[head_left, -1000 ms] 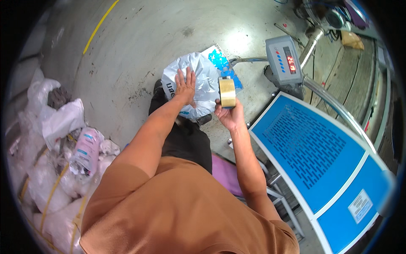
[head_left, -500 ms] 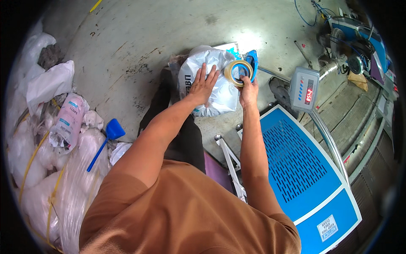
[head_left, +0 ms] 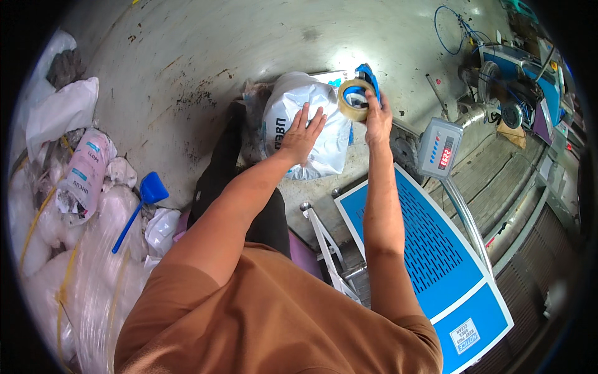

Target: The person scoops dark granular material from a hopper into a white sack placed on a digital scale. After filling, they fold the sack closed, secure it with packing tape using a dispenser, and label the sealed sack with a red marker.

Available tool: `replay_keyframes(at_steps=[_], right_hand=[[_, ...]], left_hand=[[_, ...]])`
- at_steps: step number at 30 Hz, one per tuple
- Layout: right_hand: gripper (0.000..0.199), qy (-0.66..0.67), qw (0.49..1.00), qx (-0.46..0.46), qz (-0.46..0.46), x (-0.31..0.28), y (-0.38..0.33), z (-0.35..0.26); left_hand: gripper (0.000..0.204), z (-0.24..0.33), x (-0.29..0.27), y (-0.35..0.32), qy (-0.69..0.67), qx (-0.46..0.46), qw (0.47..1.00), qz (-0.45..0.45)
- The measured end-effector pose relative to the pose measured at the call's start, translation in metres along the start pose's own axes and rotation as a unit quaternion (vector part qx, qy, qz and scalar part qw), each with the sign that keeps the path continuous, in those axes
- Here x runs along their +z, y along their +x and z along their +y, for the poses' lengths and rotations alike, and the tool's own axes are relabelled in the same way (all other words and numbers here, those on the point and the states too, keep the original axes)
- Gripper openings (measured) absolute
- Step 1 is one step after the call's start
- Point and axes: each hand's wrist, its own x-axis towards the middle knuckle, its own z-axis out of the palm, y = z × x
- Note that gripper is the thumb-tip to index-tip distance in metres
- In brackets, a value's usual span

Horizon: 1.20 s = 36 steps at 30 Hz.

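Note:
A full white plastic sack [head_left: 314,103] with dark printing stands on the floor in front of me. Flat on its top, fingers spread, rests my left hand [head_left: 300,138]. My right hand [head_left: 379,121] grips a blue tape dispenser [head_left: 369,76], which carries a roll of tan packing tape [head_left: 350,111]. The dispenser is held just above the sack's right edge, apart from my left hand. No strip of tape running from the roll to the sack can be made out.
A blue perforated platform scale [head_left: 417,243] lies to the right, its grey display [head_left: 439,148] on a metal post. At left are heaped clear plastic bags [head_left: 93,287], a pink printed sack [head_left: 87,168] and a blue scoop [head_left: 151,189]. A white metal frame [head_left: 324,249] stands near my legs.
My right hand has moved a little right and up with the tape dispenser and turned it. The left hand stays on the sack. The digits on the scale's display differ.

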Motion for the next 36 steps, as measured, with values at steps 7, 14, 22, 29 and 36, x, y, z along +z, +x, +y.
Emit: replay_keyframes(at_steps=[7,14,22,29,36], right_hand=[[0.058,-0.27,0.936,-0.215,0.073,0.05,0.02,-0.054],[0.035,-0.672,0.702,-0.098,-0.215,0.08,0.074,-0.026],[0.034,-0.563,0.763,-0.014,-0.318,0.064,0.088,-0.066],[0.037,-0.14,0.952,0.221,-0.156,-0.001,0.057,-0.048],[0.048,-0.322,0.945,-0.02,-0.052,0.005,0.044,-0.065]], left_hand=[[0.141,-0.005,0.018,-0.002,0.055,-0.004,0.996,0.075],[0.137,-0.003,0.033,-0.001,0.05,-0.008,0.994,0.093],[0.134,-0.004,0.013,-0.002,0.08,-0.021,0.997,0.012],[0.145,-0.005,0.023,0.0,0.035,-0.001,0.997,0.068],[0.146,-0.004,0.02,0.0,0.075,0.001,0.995,0.065]])
